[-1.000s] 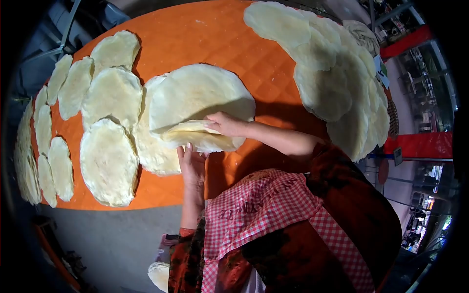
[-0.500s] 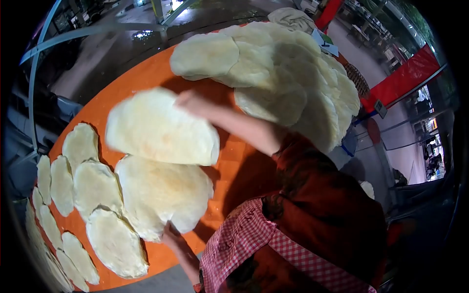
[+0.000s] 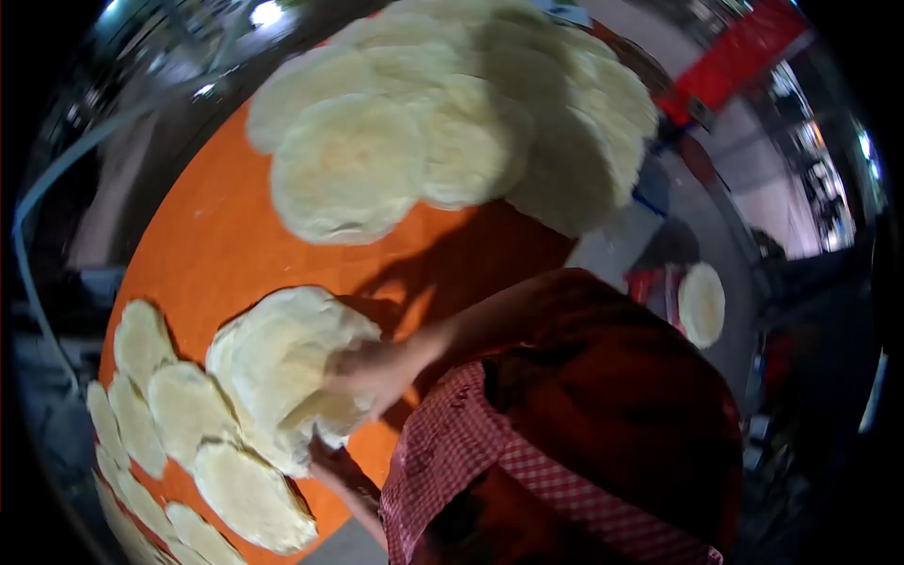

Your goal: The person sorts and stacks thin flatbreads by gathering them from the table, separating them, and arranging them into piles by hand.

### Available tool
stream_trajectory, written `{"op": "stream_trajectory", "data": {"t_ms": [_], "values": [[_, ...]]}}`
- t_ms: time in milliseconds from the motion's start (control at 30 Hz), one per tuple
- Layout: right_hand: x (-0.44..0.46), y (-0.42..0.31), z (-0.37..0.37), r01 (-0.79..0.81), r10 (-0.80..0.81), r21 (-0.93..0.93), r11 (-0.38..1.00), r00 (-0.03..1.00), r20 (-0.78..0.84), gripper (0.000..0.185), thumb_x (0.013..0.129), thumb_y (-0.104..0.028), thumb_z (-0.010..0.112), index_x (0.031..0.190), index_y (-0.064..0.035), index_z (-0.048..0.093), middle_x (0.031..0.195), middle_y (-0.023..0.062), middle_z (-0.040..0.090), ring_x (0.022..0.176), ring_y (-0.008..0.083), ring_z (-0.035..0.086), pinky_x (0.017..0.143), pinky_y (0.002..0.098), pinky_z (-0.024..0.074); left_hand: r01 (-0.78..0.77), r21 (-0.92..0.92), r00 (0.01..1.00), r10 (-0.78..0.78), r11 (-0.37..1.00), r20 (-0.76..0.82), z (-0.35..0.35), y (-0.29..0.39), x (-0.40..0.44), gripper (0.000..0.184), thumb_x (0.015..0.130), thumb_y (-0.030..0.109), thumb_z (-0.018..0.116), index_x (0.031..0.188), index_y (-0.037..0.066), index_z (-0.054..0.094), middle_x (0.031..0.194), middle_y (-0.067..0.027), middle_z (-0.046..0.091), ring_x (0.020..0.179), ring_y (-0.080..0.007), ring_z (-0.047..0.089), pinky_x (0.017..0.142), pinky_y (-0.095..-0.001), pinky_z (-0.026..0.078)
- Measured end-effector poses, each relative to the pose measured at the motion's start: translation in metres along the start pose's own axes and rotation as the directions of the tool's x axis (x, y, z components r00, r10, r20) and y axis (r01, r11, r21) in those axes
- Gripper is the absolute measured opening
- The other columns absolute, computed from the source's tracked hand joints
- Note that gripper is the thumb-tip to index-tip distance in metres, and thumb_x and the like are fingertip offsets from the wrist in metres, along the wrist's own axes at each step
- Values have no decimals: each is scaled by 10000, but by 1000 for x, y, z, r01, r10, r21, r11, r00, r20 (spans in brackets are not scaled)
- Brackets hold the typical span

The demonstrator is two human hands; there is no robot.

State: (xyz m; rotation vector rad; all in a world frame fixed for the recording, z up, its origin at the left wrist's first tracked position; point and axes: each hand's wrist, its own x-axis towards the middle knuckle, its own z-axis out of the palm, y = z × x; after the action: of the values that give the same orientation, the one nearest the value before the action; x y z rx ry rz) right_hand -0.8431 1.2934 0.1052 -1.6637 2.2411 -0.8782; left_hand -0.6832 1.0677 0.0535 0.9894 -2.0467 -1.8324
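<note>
A thin, pale flatbread (image 3: 273,344) lies at the near left of the orange table, on top of at least one other, its near side rumpled and raised. My left hand (image 3: 331,460) is at its near edge, pinching the rim. My right hand (image 3: 372,372) is on its right side, blurred, with the fingers partly lost against the bread, so their grip cannot be made out. Across the table, a large overlapping spread of flatbreads (image 3: 461,132) covers the far side; a rounded flatbread (image 3: 348,165) lies at its near left.
Several smaller flat rounds (image 3: 188,405) lie left of my hands along the curved edge of the orange table (image 3: 217,217). A pale round object (image 3: 702,303) is off to the right, below table level. Beyond the table is a red panel (image 3: 734,56).
The flatbread my right hand was moving now lies against the far spread. My right hand has come back to the near flatbread, whose edge is now rumpled. My left hand stays there.
</note>
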Motion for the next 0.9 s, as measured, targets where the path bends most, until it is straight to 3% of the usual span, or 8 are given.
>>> {"op": "stream_trajectory", "data": {"t_ms": [33, 100, 267, 300, 333, 667, 800, 900], "values": [[7, -16, 17, 132, -135, -32, 991, 977, -165, 700, 677, -293, 757, 1230, -45, 407, 1090, 192, 519, 975, 278, 554, 782, 432, 463, 213, -536, 962, -270, 817, -30, 12, 18, 4, 362, 866, 42, 525, 1188, -125, 525, 1206, -203, 548, 1125, -253, 520, 943, -378, 458], [41, -5, 80, -133, 72, -328, 935, 979, -192, 470, 742, -230, 707, 1120, -43, 500, 856, 133, 580, 782, 252, 609, 662, 367, 493, 77, -387, 996, -86, 919, -5, 10, 42, 14, 366, 908, 117, 463, 1165, -138, 518, 1216, -217, 533, 1148, -289, 505, 1010, -403, 408], [27, -50, -121, -226, 366, 388, 893, 867, -337, 138, 778, -69, 611, 885, -27, 687, 637, 113, 630, 526, 173, 563, 499, 333, 457, -90, -617, 928, 290, 782, 232, 11, 131, -6, 479, 948, 340, 448, 1325, 50, 396, 1268, -155, 502, 1101, -279, 529, 921, -394, 454], [44, 43, -77, -9, 328, 480, 877, 740, -586, 119, 767, -68, 624, 854, -12, 683, 642, 89, 640, 552, 154, 580, 499, 312, 459, -207, -544, 904, 371, 813, 211, 23, 151, -25, 485, 952, 347, 436, 1340, 62, 380, 1260, -158, 507, 1094, -275, 533, 905, -388, 460], [-6, -2, -147, -369, 597, 484, 793, 630, -496, 117, 756, -53, 628, 848, 0, 677, 657, 78, 646, 584, 148, 594, 531, 304, 474, -234, -508, 880, 403, 829, 251, 19, 146, -22, 509, 956, 348, 427, 1364, 56, 342, 1262, -157, 505, 1093, -263, 533, 872, -386, 471], [-399, 64, -99, -603, 837, 666, 439, 4, -548, 459, 778, -174, 667, 1194, -12, 558, 1031, 100, 633, 935, 179, 600, 859, 321, 476, 39, -78, 891, 1, 996, 454, 31, -57, -63, 179, 906, 91, 556, 1074, 31, 566, 1054, -62, 582, 970, -155, 544, 848, -288, 462], [-433, 72, -14, -150, 946, 964, 221, -209, -250, 544, 723, -136, 698, 1216, -4, 509, 1102, 94, 603, 1013, 223, 585, 899, 331, 467, 526, -405, 818, -316, 748, 481, 2, -179, -64, 261, 874, -10, 554, 1134, 9, 557, 1109, -87, 580, 1021, -169, 534, 912, -314, 440], [-432, 82, 12, -436, 742, 891, 126, -555, -376, 507, 730, -109, 690, 1191, -23, 497, 1084, 93, 585, 1002, 233, 581, 857, 337, 480, 147, 15, 914, -141, 989, 379, 9, -102, -111, 261, 869, -25, 564, 1128, 10, 558, 1065, -89, 600, 980, -168, 563, 847, -303, 476]]}}
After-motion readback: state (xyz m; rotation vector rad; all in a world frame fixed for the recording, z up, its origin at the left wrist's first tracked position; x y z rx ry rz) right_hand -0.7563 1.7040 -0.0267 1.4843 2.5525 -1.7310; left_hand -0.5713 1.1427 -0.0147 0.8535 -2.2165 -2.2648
